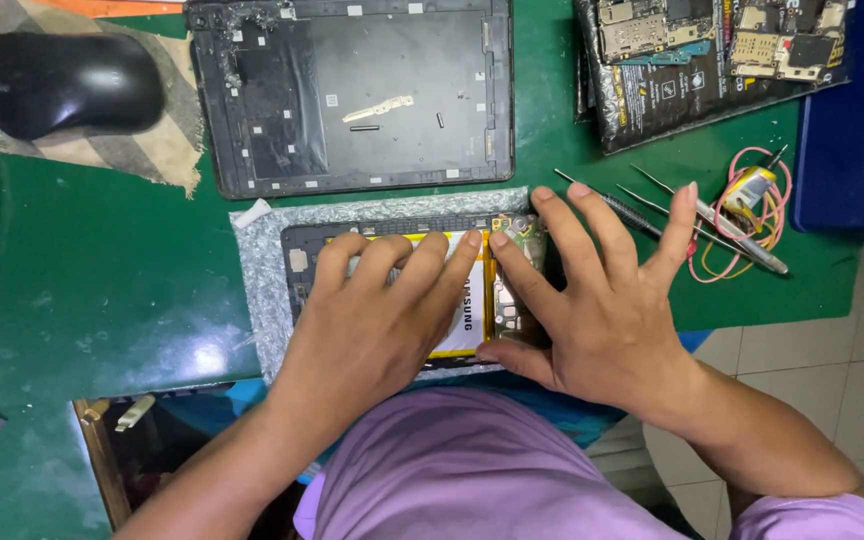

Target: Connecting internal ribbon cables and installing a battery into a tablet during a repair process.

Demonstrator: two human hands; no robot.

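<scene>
- Landmark: opened tablet body (302, 262), lying on a sheet of bubble wrap (257, 275) on the green table (102, 270), directly in front of the person.
- Black computer mouse (67, 80): far up-left of the tablet body, on a patterned cloth (152, 155).
- Left hand (372, 320): palm down on the tablet body, fingers extended and close together, fingertips pressing the white battery (467, 320) with its yellow edge. Nothing is gripped.
- Detached back cover (352, 95): directly above the tablet body, inner side up, apart from it.
- Right hand (602, 310): just right of the left hand, fingers spread open; index fingertip rests on the circuit board (522, 235) at the tablet body's right end, thumb at its lower edge. Nothing is gripped.
- Screwdrivers (712, 225): right of the tablet body, partly under the right hand's fingers.
- Small motor with coiled wires (752, 190): beside the screwdrivers.
- Stack of dismantled devices (712, 60): up-right of the tablet body.
</scene>
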